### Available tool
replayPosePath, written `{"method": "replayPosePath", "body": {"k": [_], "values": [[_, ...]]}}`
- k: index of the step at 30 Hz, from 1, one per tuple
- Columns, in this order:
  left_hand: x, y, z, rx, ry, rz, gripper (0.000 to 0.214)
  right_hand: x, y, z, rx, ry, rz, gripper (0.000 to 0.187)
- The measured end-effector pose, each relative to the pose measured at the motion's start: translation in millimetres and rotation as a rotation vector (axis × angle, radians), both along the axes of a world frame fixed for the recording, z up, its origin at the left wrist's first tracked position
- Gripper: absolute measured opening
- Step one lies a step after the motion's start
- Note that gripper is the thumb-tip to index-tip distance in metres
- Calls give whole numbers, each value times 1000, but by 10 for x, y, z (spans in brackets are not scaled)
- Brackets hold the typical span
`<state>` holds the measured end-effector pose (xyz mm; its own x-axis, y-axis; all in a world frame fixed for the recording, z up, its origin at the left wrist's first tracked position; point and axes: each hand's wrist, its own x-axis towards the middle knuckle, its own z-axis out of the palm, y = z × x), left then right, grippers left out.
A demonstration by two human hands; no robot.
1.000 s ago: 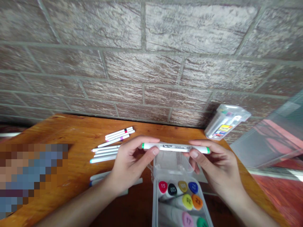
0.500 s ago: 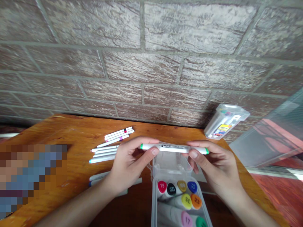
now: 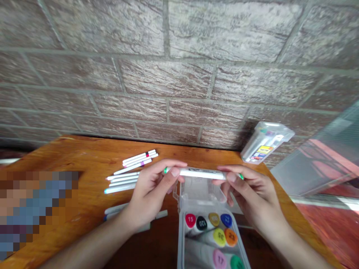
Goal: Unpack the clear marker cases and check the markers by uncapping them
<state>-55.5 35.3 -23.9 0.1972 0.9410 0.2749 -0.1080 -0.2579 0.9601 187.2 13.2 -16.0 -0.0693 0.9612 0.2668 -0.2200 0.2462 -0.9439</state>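
A white marker [image 3: 200, 173] with green ends is held level between my two hands, above the raised lid of a clear plastic case. My left hand [image 3: 153, 190] pinches it near its left end, thumb in front. Near the other end, my right hand [image 3: 251, 194] grips it between thumb and fingers. Below, the open case [image 3: 181, 239] contains several markers with numbered, coloured caps, among them a red cap [image 3: 190, 220], a yellow cap [image 3: 219, 237] and a pink cap [image 3: 219, 258]. Dark print shows along the held marker's barrel.
Several white markers [image 3: 125, 178] lie in groups on the wooden table [image 3: 92, 157], left of the case; my left arm partly covers some. A second clear case [image 3: 265, 144] with markers stands at the back right, by the brick wall [image 3: 185, 108]. A blurred, pixelated area covers the lower left.
Both hands have shifted their hold slightly toward the marker's ends, and the marker has turned a little, its printed label now facing more upward. My view has moved slightly.
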Motion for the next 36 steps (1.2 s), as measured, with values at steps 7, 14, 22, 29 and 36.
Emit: {"method": "replayPosePath", "body": {"k": [7, 14, 22, 29, 36], "values": [[32, 14, 18, -10, -148, -35, 28, 13, 2, 51, -47, 80, 32, 18], [18, 10, 12, -43, -203, -68, 29, -5, 1, 98, -96, 157, 59, 20], [20, 17, 17, -69, -264, -102, 28, 8, -9, 75, -97, 183, 66, 26], [10, 34, -16, -19, -166, -56, 27, 17, 5, 42, -51, 115, 41, 23], [-3, -3, 37, 62, 38, 38, 21, 8, -2, -9, 51, -73, -62, 12]]}}
